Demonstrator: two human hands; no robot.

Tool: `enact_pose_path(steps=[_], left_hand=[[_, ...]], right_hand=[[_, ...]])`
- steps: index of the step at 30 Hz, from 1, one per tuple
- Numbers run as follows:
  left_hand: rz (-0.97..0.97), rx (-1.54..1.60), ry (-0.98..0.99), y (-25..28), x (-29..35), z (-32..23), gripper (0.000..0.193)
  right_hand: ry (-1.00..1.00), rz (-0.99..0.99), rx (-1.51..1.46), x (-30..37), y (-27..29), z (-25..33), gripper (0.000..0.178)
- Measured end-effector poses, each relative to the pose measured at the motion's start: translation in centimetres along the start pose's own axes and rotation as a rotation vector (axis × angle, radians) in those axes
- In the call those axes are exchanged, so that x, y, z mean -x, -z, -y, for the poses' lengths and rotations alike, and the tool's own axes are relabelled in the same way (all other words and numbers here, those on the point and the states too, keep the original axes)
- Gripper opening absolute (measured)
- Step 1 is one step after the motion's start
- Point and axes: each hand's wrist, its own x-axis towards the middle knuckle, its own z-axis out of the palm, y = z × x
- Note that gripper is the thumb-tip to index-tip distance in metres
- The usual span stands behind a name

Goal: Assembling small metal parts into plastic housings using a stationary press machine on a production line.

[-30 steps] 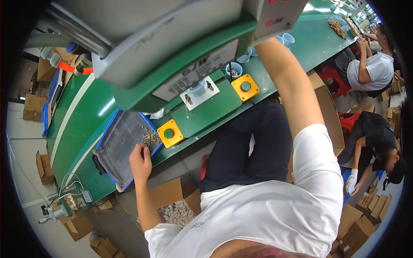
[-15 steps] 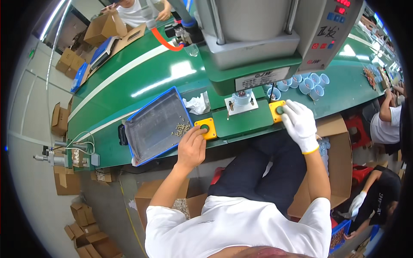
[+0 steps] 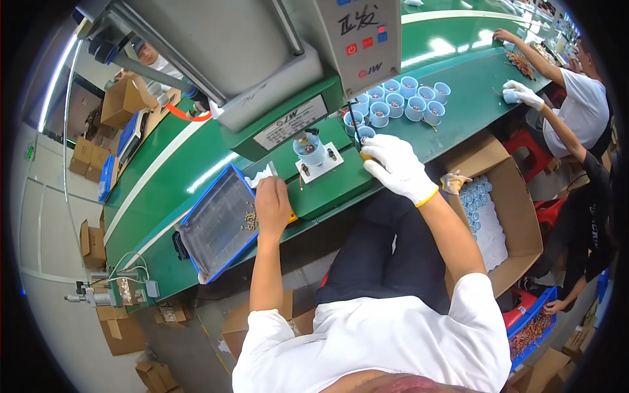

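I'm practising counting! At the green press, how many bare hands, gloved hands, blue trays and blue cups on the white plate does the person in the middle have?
Bare left hand: 1
Gloved right hand: 1
Blue tray: 1
Blue cup: 1
Total: 4

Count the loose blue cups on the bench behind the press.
9 cups: four in the back row, four in the front row, one by the gloved right hand. More may be hidden.
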Motion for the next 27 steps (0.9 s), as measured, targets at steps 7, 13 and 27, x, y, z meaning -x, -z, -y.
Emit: enact_pose_path(steps=[7, 13, 27], left_hand=[[0.042, -0.079, -0.117, -0.4, 0.6, 0.2, 0.007], [0.099, 0.02, -0.032, 0.4, 0.7, -1.0, 0.011], [0.022, 0.091, -0.13, 0.4, 0.6, -0.4, 0.012]], right_hand=[[0.067, -0.045, -0.024, 0.2, -0.1, 0.5, 0.023], [-0.015, -0.027, -0.053, 0.6, -0.6, 0.3, 0.02], [0.011, -0.049, -0.031, 1.0, -1.2, -0.4, 0.022]])
